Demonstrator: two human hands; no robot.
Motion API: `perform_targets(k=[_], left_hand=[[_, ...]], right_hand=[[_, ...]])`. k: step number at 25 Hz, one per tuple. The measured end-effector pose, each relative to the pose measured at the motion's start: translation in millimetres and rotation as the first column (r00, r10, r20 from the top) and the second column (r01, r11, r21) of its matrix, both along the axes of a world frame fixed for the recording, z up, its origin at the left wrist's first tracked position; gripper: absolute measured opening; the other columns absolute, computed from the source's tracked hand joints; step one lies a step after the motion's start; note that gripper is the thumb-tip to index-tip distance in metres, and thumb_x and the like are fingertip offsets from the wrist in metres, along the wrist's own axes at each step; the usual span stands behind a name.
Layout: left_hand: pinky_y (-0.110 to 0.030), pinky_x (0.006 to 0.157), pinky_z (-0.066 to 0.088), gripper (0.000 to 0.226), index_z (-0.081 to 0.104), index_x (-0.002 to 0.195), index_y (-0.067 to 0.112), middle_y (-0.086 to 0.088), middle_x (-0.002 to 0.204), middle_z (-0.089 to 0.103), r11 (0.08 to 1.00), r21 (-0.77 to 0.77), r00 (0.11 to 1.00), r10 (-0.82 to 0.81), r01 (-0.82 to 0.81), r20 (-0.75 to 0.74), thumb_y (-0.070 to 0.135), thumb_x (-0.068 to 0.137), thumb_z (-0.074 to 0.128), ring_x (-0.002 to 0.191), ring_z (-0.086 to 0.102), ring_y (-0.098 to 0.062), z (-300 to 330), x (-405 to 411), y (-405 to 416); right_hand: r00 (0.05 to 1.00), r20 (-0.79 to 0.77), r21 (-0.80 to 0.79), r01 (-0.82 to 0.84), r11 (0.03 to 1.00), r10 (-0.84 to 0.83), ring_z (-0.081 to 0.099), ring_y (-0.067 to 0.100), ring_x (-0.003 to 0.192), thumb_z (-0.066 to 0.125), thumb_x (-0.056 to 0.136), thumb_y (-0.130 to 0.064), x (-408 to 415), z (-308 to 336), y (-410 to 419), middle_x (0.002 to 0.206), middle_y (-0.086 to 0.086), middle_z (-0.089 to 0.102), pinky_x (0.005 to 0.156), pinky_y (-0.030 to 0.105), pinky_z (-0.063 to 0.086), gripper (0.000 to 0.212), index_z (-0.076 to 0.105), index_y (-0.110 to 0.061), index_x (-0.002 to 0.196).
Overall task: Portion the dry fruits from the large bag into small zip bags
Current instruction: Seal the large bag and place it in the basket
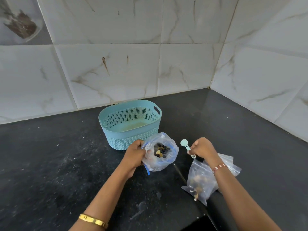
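My left hand (135, 154) gripping the open large bag (160, 152) of dry fruits (160, 150), right hand (202, 148) pinching a teal scoop (186, 146) — filled small zip bag (199, 180) on the surface (66, 164)

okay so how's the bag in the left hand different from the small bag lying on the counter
The large bag is held by the left hand, mouth open upward; the small bag lies flat on the counter. The large bag's fruit looks mostly dark, the small bag's paler brown. Both are clear plastic with dry fruit inside.
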State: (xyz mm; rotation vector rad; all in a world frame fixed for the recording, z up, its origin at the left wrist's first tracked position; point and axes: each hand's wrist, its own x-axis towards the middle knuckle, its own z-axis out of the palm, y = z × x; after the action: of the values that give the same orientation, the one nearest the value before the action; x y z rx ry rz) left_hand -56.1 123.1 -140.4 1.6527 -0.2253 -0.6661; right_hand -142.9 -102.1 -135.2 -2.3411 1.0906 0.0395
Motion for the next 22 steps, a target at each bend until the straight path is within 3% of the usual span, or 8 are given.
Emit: perform_targets(k=[2, 4, 6, 9, 12, 14, 18, 22], left_hand=[[-0.039, 0.071, 0.046, 0.023, 0.054, 0.087, 0.009, -0.014, 0.083, 0.06, 0.999, -0.045, 0.999, -0.014, 0.012, -0.05, -0.009, 0.081, 0.043, 0.074, 0.055, -0.024, 0, 4, 3], [-0.037, 0.071, 0.051, 0.026, 0.055, 0.093, 0.008, -0.011, 0.083, 0.063, 0.996, -0.078, 0.997, -0.056, 0.051, -0.057, -0.01, 0.083, 0.041, 0.073, 0.059, -0.022, 2, 7, 5], [-0.033, 0.066, 0.051, 0.03, 0.056, 0.093, 0.009, -0.009, 0.081, 0.063, 0.992, -0.096, 0.994, -0.093, 0.087, -0.065, -0.014, 0.083, 0.039, 0.071, 0.06, -0.02, 4, 9, 5], [-0.032, 0.065, 0.051, 0.034, 0.06, 0.089, 0.01, -0.009, 0.081, 0.065, 0.99, -0.104, 0.993, -0.102, 0.095, -0.066, -0.016, 0.082, 0.039, 0.071, 0.061, -0.021, 6, 14, 4], [-0.029, 0.061, 0.052, 0.036, 0.064, 0.085, 0.011, -0.003, 0.075, 0.068, 0.99, -0.127, 0.997, -0.074, 0.069, -0.029, -0.015, 0.084, 0.04, 0.066, 0.063, -0.017, 10, 21, 8], [-0.026, 0.058, 0.052, 0.034, 0.065, 0.085, 0.012, -0.002, 0.073, 0.069, 0.989, -0.134, 0.998, -0.06, 0.06, 0.005, -0.014, 0.084, 0.043, 0.064, 0.063, -0.014, 12, 22, 9], [-0.031, 0.066, 0.048, 0.025, 0.066, 0.081, 0.01, -0.006, 0.076, 0.066, 0.996, -0.075, 0.986, 0.063, -0.052, 0.151, -0.008, 0.082, 0.048, 0.073, 0.059, -0.021, 8, 16, 6], [-0.025, 0.06, 0.04, 0.021, 0.067, 0.083, 0.008, -0.011, 0.081, 0.065, 0.977, 0.149, 0.877, 0.067, -0.155, 0.475, -0.005, 0.081, 0.051, 0.071, 0.054, -0.017, 13, 11, 5]], right_hand=[[0.999, -0.039, -0.092, -0.012, 0.996, 0.009, 0.059, 0.023, 0.066, 0.071, 0.077, -0.023, 5, 5, 5, 0.069, 0.007, 0.062, 0.064, 0.029, 0.046, 0.022, 0.069, -0.002, 0.083], [0.992, 0.059, -0.105, -0.103, 0.989, 0.11, 0.062, 0.022, 0.071, 0.064, 0.084, -0.023, 12, 15, 13, 0.075, 0.008, 0.065, 0.068, 0.03, 0.049, 0.02, 0.068, -0.003, 0.081], [0.948, 0.266, 0.172, -0.225, 0.959, 0.175, 0.065, 0.02, 0.077, 0.059, 0.087, -0.015, 18, 26, 28, 0.085, 0.009, 0.069, 0.073, 0.029, 0.054, 0.015, 0.07, -0.005, 0.088], [0.91, 0.411, 0.605, -0.31, 0.734, 0.045, 0.064, 0.017, 0.072, 0.06, 0.087, -0.009, 25, 32, 42, 0.084, 0.009, 0.069, 0.069, 0.029, 0.056, 0.012, 0.069, -0.004, 0.093], [0.917, 0.398, 0.756, -0.337, 0.561, 0.016, 0.06, 0.015, 0.066, 0.067, 0.08, -0.012, 30, 28, 39, 0.079, 0.006, 0.068, 0.062, 0.028, 0.053, 0.017, 0.069, -0.008, 0.097], [0.923, 0.38, 0.784, -0.359, 0.506, 0.066, 0.054, 0.012, 0.059, 0.071, 0.074, -0.015, 32, 28, 37, 0.074, 0.004, 0.066, 0.053, 0.022, 0.047, 0.025, 0.068, -0.01, 0.098], [0.924, 0.371, 0.778, -0.361, 0.514, 0.088, 0.045, 0.007, 0.044, 0.072, 0.072, -0.011, 36, 32, 45, 0.059, -0.001, 0.061, 0.041, 0.017, 0.039, 0.02, 0.067, -0.009, 0.091], [0.918, 0.356, 0.559, -0.36, 0.747, 0.177, 0.039, 0.006, 0.037, 0.067, 0.074, 0.0, 33, 46, 60, 0.053, 0.001, 0.056, 0.035, 0.017, 0.028, 0.012, 0.063, -0.007, 0.083]])
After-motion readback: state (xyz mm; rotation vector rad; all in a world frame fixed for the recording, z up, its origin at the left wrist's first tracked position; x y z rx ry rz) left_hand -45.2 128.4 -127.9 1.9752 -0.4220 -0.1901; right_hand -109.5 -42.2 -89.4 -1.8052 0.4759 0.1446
